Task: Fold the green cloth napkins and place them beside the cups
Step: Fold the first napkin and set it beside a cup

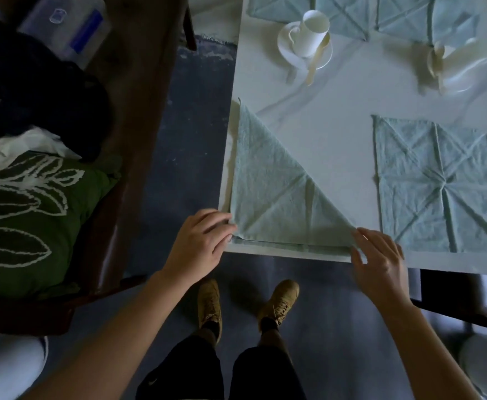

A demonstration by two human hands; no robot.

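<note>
A pale green napkin (274, 194), folded into a triangle, lies at the near left corner of the white table (323, 125). My left hand (199, 241) pinches its near left corner at the table edge. My right hand (378, 255) pinches its near right tip. A second green napkin (438, 183) lies flat and creased to the right. A white cup on a saucer (308, 36) stands at the far middle, with a spoon beside it. Another cup (441, 59) at the far right is blurred. Several more green napkins (380, 15) lie along the far edge.
A dark wooden chair (138, 111) to the left holds a green leaf-print cushion (25, 215), dark cloth and a plastic box (66, 24). My feet in tan shoes (248, 304) stand on the dark floor by the table's near edge.
</note>
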